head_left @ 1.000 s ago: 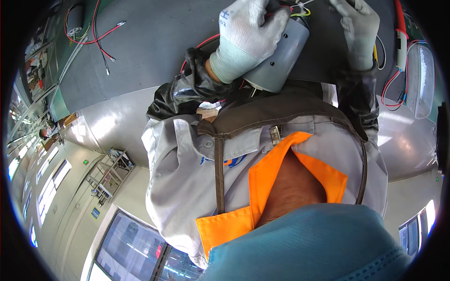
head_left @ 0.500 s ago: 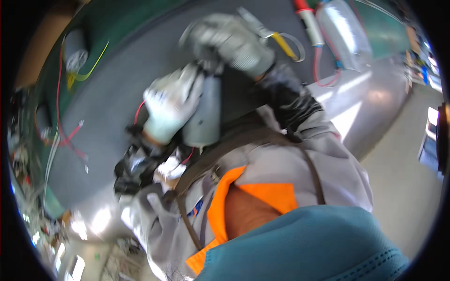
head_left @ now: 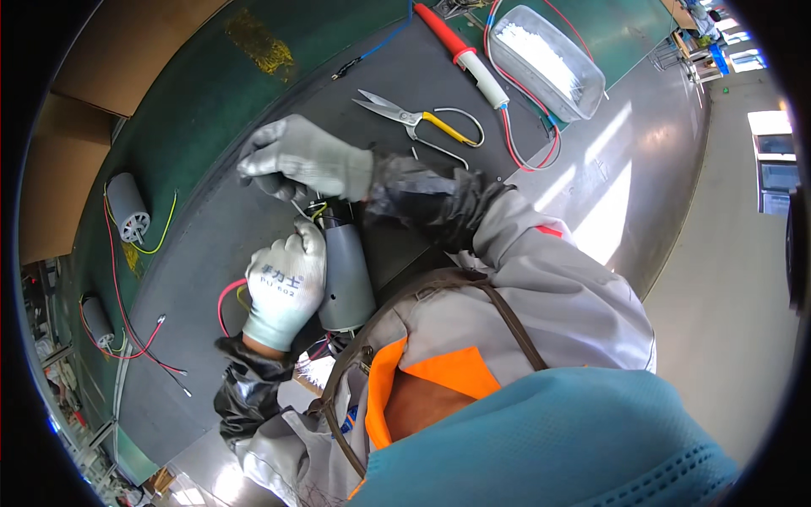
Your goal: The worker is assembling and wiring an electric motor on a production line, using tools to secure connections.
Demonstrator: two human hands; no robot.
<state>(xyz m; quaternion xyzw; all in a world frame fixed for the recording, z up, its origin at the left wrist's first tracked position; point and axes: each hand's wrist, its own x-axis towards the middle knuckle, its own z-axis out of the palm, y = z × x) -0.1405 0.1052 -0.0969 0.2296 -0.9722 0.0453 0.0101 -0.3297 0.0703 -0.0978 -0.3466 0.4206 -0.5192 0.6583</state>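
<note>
A grey cylindrical motor [head_left: 348,283] lies lengthwise close to my body, with a black fitting and a yellow-green wire [head_left: 319,210] at its far end. My left hand [head_left: 287,275], in a white-grey glove, is closed beside the motor. Red and yellow wires [head_left: 226,302] loop out from under it, and its fingers hide most of what they grip. Just beyond the motor's far end, my right hand [head_left: 304,159] has its gloved fingers curled together. A thin white strip [head_left: 300,209], like a cable tie, shows between the hands and runs up under the right fingers.
Yellow-handled scissors [head_left: 422,120] lie open right of my right hand. Beyond are a red-and-white hand tool [head_left: 465,57] with a cord and a clear box [head_left: 591,100] of white pieces. Two more wired motors, one larger [head_left: 127,203] and one smaller [head_left: 97,319], sit left; cardboard boxes [head_left: 101,63] stand far left.
My right hand has moved left, away from the scissors, and its forearm now lies more crosswise. The left hand stays beside the motor, slightly lower in view. The view has shifted and sharpened.
</note>
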